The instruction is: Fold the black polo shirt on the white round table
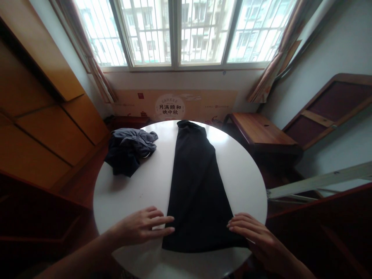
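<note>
A long black garment (195, 182) lies flat down the middle of a round white table (247, 182), narrow at the far end and wider near me. My left hand (143, 228) rests open on the table with its fingertips touching the garment's near left edge. My right hand (255, 234) lies open with fingers stretched onto the garment's near right corner. Neither hand holds anything.
A crumpled dark grey garment (129, 149) sits at the table's far left edge. A wooden bench (260, 131) stands behind the table on the right, wooden cabinets (43, 124) on the left, a window (180, 31) ahead.
</note>
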Action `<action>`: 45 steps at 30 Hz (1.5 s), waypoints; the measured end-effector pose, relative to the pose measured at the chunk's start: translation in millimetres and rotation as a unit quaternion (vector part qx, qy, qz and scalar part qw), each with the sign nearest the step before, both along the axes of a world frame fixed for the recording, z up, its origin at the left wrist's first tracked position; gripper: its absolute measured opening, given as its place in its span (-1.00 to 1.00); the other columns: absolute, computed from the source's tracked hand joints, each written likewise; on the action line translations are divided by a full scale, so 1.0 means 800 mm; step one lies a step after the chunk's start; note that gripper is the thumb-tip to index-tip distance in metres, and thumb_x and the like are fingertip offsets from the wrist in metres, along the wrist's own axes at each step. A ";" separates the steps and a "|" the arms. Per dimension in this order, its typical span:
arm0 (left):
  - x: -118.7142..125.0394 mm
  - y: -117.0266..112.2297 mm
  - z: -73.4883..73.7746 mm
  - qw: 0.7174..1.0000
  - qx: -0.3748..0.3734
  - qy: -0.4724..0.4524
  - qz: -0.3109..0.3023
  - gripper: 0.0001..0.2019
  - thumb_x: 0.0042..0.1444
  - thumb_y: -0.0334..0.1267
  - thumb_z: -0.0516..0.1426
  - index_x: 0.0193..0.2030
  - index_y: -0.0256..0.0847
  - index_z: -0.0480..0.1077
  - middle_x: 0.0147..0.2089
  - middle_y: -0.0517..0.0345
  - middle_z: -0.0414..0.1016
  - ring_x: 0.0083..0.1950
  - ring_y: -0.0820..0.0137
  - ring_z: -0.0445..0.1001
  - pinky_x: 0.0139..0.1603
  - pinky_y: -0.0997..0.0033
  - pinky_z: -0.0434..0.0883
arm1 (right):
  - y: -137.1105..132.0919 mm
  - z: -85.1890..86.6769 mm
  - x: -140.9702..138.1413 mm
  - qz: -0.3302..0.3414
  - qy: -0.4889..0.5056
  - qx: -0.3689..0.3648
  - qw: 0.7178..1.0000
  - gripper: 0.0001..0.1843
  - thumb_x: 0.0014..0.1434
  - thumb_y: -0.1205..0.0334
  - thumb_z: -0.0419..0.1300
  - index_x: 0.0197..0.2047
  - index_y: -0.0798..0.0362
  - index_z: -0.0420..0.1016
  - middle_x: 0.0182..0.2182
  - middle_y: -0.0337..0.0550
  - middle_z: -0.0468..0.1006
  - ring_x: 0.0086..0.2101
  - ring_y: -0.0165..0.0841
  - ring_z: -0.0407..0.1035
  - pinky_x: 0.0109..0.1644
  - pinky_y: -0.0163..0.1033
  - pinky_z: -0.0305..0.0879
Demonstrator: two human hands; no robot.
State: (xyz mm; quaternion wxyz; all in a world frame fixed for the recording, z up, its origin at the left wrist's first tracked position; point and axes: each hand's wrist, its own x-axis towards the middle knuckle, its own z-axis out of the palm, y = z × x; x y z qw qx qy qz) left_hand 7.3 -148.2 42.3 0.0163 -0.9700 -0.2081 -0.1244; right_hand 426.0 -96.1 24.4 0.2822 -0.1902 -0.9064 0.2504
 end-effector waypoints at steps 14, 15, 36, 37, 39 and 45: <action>0.015 0.007 -0.037 0.982 -0.122 -0.143 -0.007 -0.74 0.34 -0.43 0.01 0.09 -0.28 0.40 0.09 -0.05 0.57 0.25 0.38 0.43 0.33 0.26 0.32 | -0.010 0.007 0.022 -0.032 -0.132 -0.167 0.977 -0.57 0.24 0.41 0.08 0.11 -0.07 0.53 0.07 0.00 0.56 0.08 -0.22 0.45 0.15 -0.17 0.42; 0.012 0.005 -0.036 0.979 -0.142 -0.146 -0.005 -0.73 0.33 -0.44 0.00 0.10 -0.28 0.40 0.11 -0.05 0.56 0.26 0.37 0.41 0.33 0.26 0.32 | -0.013 0.011 0.022 -0.030 -0.145 -0.178 0.973 -0.56 0.23 0.42 0.08 0.11 -0.08 0.54 0.06 -0.01 0.57 0.06 -0.23 0.47 0.13 -0.19 0.42; 0.039 0.134 0.063 0.717 -0.290 -0.593 0.225 -0.67 0.30 -0.01 0.11 -0.29 -0.26 0.43 -0.45 0.24 0.37 -0.48 0.55 0.27 -0.49 0.59 0.25 | 0.154 0.100 -0.078 -0.254 0.294 -0.171 0.905 -0.68 0.13 -0.05 0.32 -0.30 0.05 0.53 -0.49 -0.26 0.43 -0.49 -0.44 0.27 -0.45 -0.34 0.25; 0.039 0.173 0.062 0.700 -0.288 -0.615 0.223 -0.66 0.26 0.02 0.15 -0.30 -0.26 0.43 -0.46 0.26 0.34 -0.48 0.55 0.25 -0.49 0.60 0.23 | 0.184 0.100 -0.089 -0.244 0.302 -0.178 0.904 -0.67 0.13 -0.07 0.30 -0.30 0.05 0.52 -0.49 -0.28 0.41 -0.49 -0.45 0.25 -0.45 -0.35 0.23; 0.038 0.248 0.055 0.687 -0.277 -0.632 0.228 -0.63 0.18 0.08 0.19 -0.30 -0.27 0.44 -0.46 0.26 0.33 -0.49 0.55 0.24 -0.50 0.60 0.22 | 0.243 0.098 -0.110 -0.232 0.319 -0.186 0.900 -0.62 0.11 -0.12 0.29 -0.28 0.06 0.49 -0.47 -0.28 0.41 -0.47 -0.45 0.25 -0.45 -0.36 0.21; 0.036 0.399 0.011 0.696 -0.217 -0.563 0.388 -0.56 0.20 0.10 0.10 -0.35 -0.29 0.47 -0.54 0.24 0.34 -0.54 0.50 0.27 -0.52 0.55 0.23 | 0.375 0.069 -0.145 -0.318 0.242 -0.171 0.901 -0.42 0.09 -0.34 0.11 -0.40 0.08 0.39 -0.52 -0.23 0.39 -0.46 -0.40 0.25 -0.44 -0.32 0.20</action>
